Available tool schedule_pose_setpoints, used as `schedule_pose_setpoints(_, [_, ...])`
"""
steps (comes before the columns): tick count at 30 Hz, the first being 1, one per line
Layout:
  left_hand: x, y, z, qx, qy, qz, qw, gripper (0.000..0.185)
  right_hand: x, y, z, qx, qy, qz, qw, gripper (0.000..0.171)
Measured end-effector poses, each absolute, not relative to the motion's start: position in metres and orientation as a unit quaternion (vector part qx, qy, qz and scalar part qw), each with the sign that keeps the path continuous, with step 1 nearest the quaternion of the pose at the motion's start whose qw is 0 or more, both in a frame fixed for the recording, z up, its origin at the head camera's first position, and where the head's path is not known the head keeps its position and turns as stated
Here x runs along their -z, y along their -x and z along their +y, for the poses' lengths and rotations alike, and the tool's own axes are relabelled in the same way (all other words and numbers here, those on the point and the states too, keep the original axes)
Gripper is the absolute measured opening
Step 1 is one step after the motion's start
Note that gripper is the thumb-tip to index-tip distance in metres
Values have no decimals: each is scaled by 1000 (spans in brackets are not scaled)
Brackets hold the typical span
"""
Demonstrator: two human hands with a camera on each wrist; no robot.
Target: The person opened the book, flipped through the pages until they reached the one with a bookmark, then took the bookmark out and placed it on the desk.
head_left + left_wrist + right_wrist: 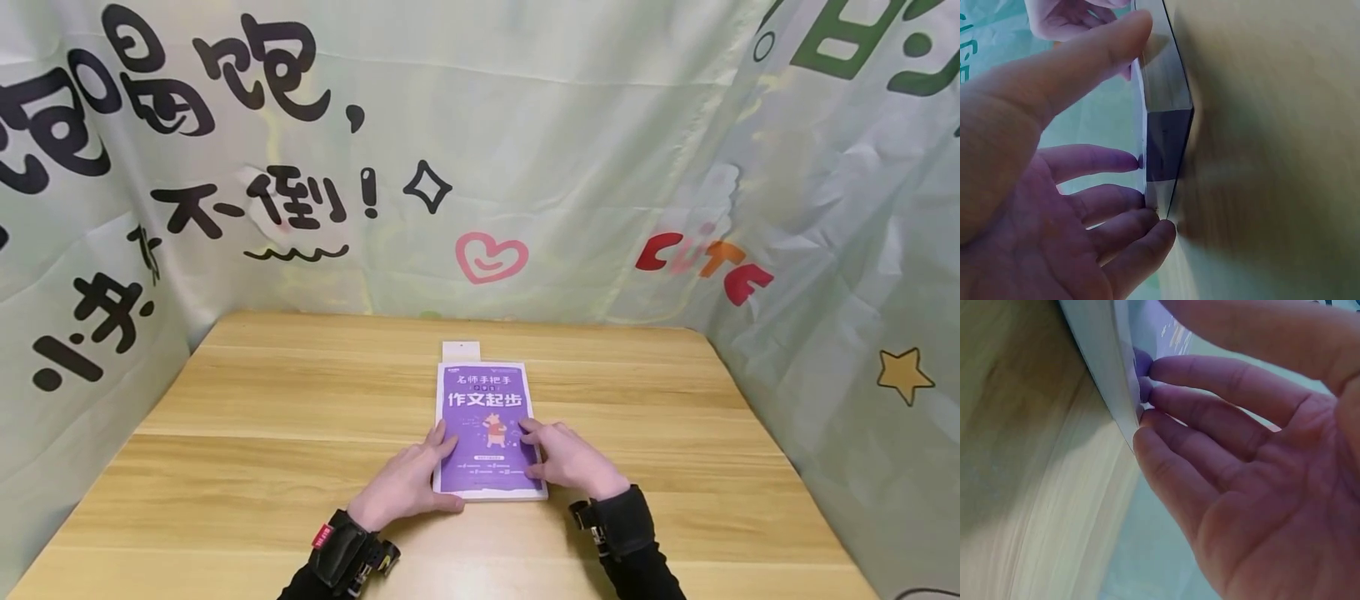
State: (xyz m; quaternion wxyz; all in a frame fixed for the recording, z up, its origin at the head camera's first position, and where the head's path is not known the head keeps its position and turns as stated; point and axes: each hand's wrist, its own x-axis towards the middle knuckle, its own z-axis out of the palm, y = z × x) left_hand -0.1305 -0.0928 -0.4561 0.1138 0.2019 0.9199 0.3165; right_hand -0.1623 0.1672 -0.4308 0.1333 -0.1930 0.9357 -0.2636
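Both long edges of the book (471, 437) have fingers on them, left hand (405, 483) at left, right hand (572, 457) at right; each grip loose, not clamped. Book's flat on the surface (300, 400), card (461, 351) past its far edge; uneven side pressure could skew book, maybe card.
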Motion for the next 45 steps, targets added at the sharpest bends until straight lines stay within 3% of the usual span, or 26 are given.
schedule_pose_setpoints(10, [456,127,-92,-282,-219,931,82,96,429,161,172,243,239,929,142,53])
schedule_pose_setpoints(19, [458,128,-92,-283,-227,929,78,94,426,157,171,222,265,915,208,97])
schedule_pose_setpoints(40, [460,131,-89,-289,-227,926,87,95,426,159,172,218,272,918,188,86])
schedule_pose_setpoints(45, [460,130,-88,-287,-223,927,91,96,427,156,169,205,275,920,189,92])
